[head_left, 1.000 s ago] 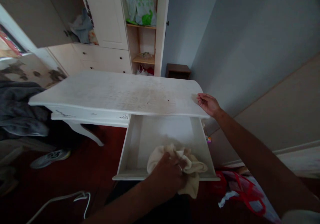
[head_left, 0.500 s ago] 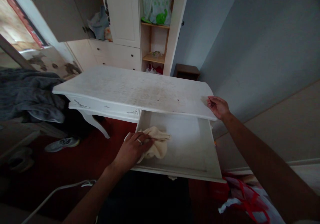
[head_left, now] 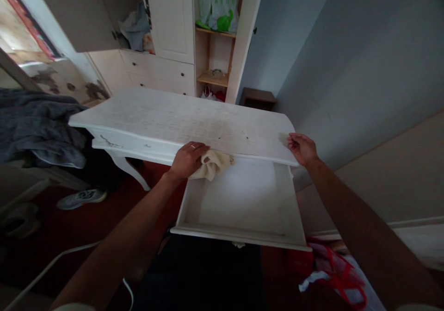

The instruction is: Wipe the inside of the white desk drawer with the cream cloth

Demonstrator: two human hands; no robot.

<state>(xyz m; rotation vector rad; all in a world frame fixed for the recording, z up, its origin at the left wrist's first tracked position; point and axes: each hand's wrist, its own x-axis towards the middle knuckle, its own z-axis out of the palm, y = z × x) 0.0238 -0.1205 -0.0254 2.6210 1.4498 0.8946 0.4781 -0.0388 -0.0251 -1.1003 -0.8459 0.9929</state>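
Note:
A cream-coloured cloth (head_left: 213, 164) is bunched under the fingers of my left hand (head_left: 189, 159), which wears a ring. The hand is at the rear left of a pulled-out white drawer (head_left: 239, 204), by the front edge of the white desk (head_left: 156, 112). Part of the cloth hangs into the drawer. At the right end of the desktop, my right hand (head_left: 302, 147) has its fingers curled in, and I see nothing between them. Dark smudges and two small marks show on the desktop.
Behind the desk stands a white wardrobe (head_left: 169, 33) with plastic bags (head_left: 224, 8) on a shelf. Dark clothing (head_left: 41, 126) is heaped at left, above a shoe (head_left: 81, 199). A white cable (head_left: 58, 258) runs at lower left. Red-handled bags (head_left: 336, 274) lie at lower right.
My left hand has moved the cloth from the drawer's front left part to its rear, up by the desktop edge. My right hand has stayed in place.

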